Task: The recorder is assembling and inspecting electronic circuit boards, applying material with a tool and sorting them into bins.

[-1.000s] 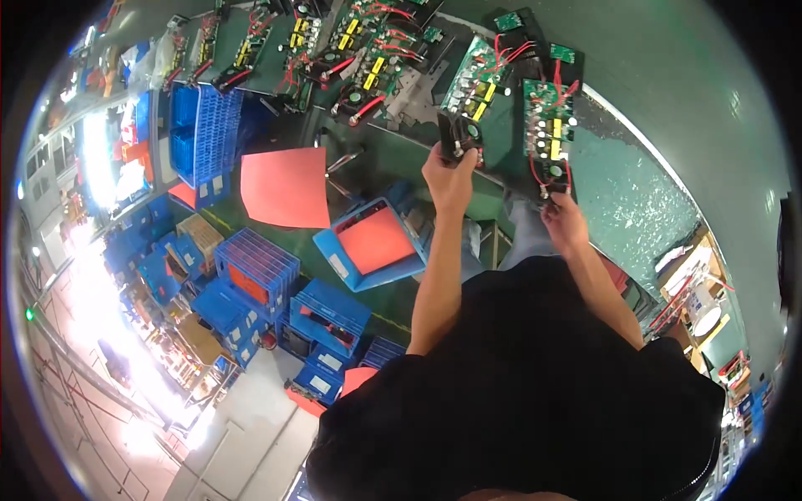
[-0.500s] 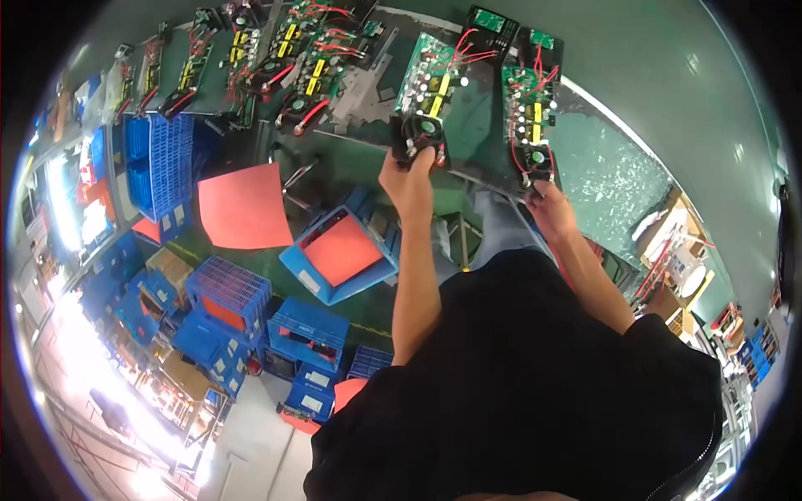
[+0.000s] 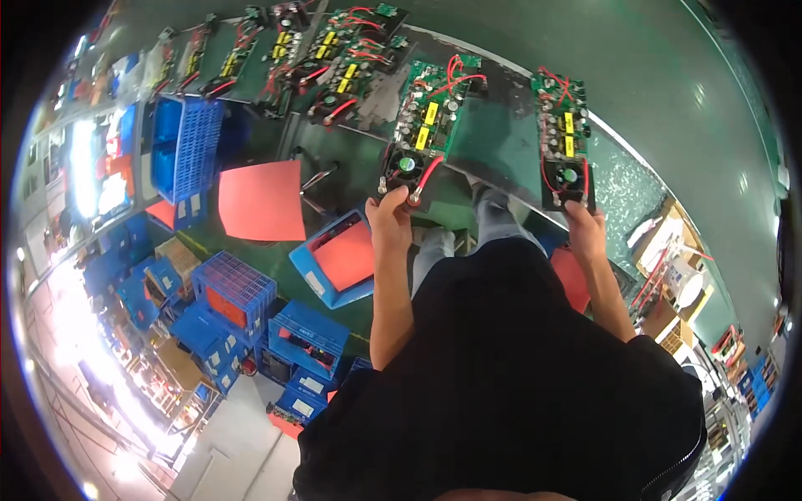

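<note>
My left hand [image 3: 389,219] is closed on the near end of a green circuit board [image 3: 434,108] with a fan, yellow-wrapped parts and red wires. The board slants across the near edge of the dark green worktable [image 3: 497,138], its fan end jutting over that edge. To the right, my right hand [image 3: 587,230] pinches the near end of a similar fan-bearing circuit board [image 3: 565,125]. This one points almost straight away from me. A stretch of bare tabletop separates the two boards.
Several like boards [image 3: 347,79] lie along the table at far left. Below them are a pink-topped stool [image 3: 261,200], a blue crate with pink lining [image 3: 309,271] and stacked blue crates [image 3: 230,301]. Cardboard and a white bucket [image 3: 687,285] stand at right.
Both held boards have come nearer to me and turned, their far ends now spreading apart. The black pieces at their far ends no longer show. The whole view has shifted somewhat.
</note>
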A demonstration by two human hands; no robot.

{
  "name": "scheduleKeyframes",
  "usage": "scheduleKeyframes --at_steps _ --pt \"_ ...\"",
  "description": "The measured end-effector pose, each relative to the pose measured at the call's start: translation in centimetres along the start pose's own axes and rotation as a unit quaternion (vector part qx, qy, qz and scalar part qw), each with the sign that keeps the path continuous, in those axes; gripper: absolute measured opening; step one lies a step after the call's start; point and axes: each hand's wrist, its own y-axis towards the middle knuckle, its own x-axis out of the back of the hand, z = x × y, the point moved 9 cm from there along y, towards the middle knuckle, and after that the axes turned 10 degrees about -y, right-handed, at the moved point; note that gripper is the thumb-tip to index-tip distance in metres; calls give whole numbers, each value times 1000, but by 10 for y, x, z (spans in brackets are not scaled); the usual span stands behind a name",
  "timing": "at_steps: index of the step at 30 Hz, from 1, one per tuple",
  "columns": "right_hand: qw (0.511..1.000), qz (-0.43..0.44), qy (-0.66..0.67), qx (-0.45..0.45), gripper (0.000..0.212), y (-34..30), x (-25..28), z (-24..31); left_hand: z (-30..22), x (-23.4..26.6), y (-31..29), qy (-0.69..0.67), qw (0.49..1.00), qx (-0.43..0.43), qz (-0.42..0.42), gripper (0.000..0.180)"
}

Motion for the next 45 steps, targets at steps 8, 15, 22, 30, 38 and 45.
scheduleKeyframes --at_steps 8,15,22,30,38,45 --pt "992 32 -99 75 20 -47 -21 46 -62 32 -40 -45 997 -68 12 28" --pt "967 166 -102 161 29 -70 -91 57 -117 108 -87 -103 982 -149 60 48" --pt "917 325 -102 207 33 -129 -210 57 -159 221 -149 -136 967 -211 47 61" --pt "874 452 -105 142 32 -181 -303 36 -186 302 -254 -202 912 -354 -48 61" --pt "834 507 -168 134 35 -310 -272 82 -167 282 -407 -307 857 -403 -100 52" --pt "774 565 -243 150 28 -428 -171 83 -91 260 -576 -359 806 -436 -174 45"
